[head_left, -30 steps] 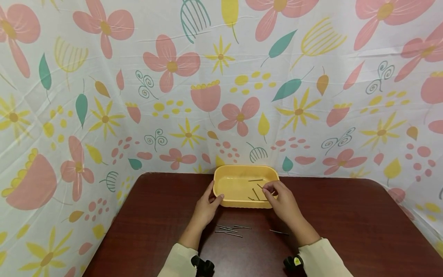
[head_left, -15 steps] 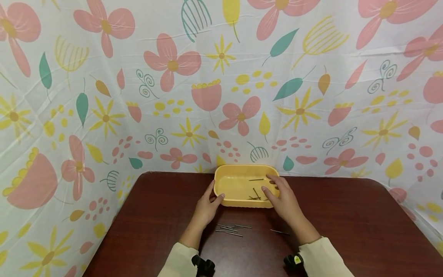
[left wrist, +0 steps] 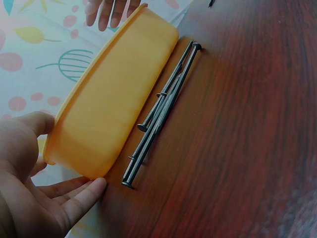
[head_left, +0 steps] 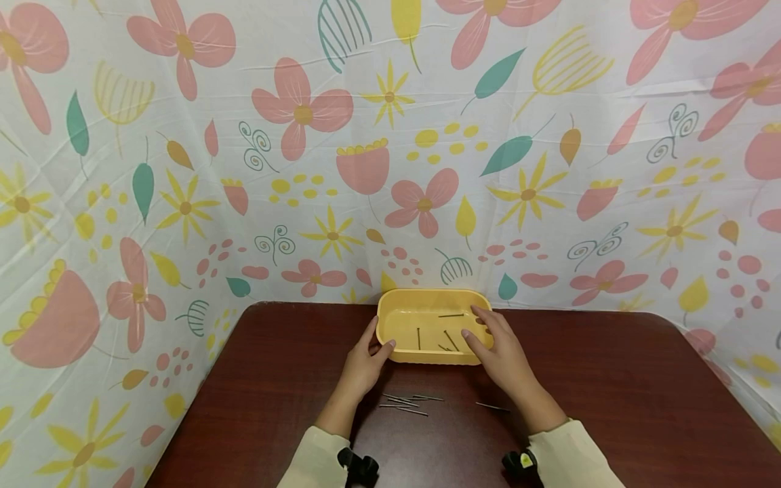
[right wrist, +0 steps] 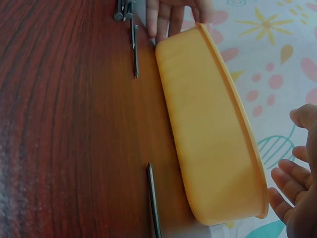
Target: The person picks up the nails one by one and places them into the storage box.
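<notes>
My left hand (head_left: 361, 366) grips the left end of a yellow plastic tray (head_left: 427, 358), thumb at the rim and fingers along the side; the left wrist view shows this hand (left wrist: 54, 193) at the tray's corner. Inside lie several dark nails, one of them (head_left: 418, 339) apart toward the left. My right hand (head_left: 503, 349) is at the tray's right end with its fingers spread and holding nothing; in the right wrist view its relaxed fingers (right wrist: 292, 186) stand beside the rim. On the table in front, several grey nails (head_left: 404, 404) lie in a loose bunch.
A single nail (head_left: 491, 407) lies on the dark wooden table (head_left: 610, 393), near the right forearm. Behind the tray hangs a flower-printed cloth (head_left: 549, 237), close to the table's back edge. Black camera mounts (head_left: 358, 468) sit at both wrists.
My right hand has let go of the nail it pinched over the tray, and its fingers have spread. A nail now lies farther left inside. My left hand keeps its grip.
</notes>
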A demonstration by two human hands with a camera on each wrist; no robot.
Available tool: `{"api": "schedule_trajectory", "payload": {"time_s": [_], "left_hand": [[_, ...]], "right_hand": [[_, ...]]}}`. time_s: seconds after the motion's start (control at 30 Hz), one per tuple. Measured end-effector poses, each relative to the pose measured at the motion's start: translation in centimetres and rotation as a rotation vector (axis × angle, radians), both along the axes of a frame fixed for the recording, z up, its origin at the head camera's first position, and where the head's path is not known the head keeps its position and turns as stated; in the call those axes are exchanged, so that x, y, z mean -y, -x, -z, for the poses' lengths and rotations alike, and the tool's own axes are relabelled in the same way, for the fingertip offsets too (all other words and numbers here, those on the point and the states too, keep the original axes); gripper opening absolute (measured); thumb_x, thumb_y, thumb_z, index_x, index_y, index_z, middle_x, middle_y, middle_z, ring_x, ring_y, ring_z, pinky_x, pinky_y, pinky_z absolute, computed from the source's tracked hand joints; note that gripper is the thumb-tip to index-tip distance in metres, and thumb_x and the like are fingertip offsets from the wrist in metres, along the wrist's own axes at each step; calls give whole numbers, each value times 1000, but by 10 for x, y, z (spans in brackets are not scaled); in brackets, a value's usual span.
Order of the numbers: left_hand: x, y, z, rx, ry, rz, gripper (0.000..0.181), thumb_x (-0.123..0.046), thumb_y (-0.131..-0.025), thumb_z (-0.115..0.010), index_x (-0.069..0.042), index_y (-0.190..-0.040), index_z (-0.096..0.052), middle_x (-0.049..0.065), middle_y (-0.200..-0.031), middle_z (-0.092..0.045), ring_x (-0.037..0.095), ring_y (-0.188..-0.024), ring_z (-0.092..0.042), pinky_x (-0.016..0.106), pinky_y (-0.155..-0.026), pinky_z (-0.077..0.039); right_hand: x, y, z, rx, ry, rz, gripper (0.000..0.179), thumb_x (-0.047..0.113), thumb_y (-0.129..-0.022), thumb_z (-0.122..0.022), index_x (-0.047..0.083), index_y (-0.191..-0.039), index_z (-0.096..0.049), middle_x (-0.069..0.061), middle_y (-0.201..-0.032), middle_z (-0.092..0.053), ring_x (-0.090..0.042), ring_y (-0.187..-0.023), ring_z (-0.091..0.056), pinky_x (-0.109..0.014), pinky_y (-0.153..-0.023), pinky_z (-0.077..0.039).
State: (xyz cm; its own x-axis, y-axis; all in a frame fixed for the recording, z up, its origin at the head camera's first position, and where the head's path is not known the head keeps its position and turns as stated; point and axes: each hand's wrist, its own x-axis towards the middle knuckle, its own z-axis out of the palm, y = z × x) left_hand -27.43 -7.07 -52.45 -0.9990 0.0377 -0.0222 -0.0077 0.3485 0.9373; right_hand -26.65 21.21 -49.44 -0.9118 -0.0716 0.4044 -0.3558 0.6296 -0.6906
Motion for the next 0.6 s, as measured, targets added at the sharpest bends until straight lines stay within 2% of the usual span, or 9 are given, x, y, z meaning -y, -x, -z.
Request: {"api": "schedule_trajectory", "payload": {"time_s": [0.27,0.47,0.6], "left_hand": [[0,0,1,1,11,1,72,-45,-99,-63,-33,-161,-28,19,-154,-47,39,-133,-55,46,-94,-56],[0,0,0,6,3,1,72,-43,-99,-63,-32,-161,-28,18,-154,-47,39,-134,-54,47,-95,-56],[0,0,0,7,5,-2,73,-45,-99,-63,-30,-161,-28,18,-155,-47,38,-133,-55,46,-94,-56]], "right_hand": [[0,-4,0,-14,-17,1,56,33,-101,-63,13,-150,-48,-13,-140,-54,-31,-125,-53,-56,-91,-51],[-2,-9,-2,-7,-38,4,55,36,-101,-62,12,-149,-49,-9,-138,-54,-27,-124,-53,-42,-80,-53],[-3,-10,-3,-12,-39,11,54,36,-101,-63,11,-148,-51,-9,-135,-56,-27,-122,-54,-34,-78,-51]]}}
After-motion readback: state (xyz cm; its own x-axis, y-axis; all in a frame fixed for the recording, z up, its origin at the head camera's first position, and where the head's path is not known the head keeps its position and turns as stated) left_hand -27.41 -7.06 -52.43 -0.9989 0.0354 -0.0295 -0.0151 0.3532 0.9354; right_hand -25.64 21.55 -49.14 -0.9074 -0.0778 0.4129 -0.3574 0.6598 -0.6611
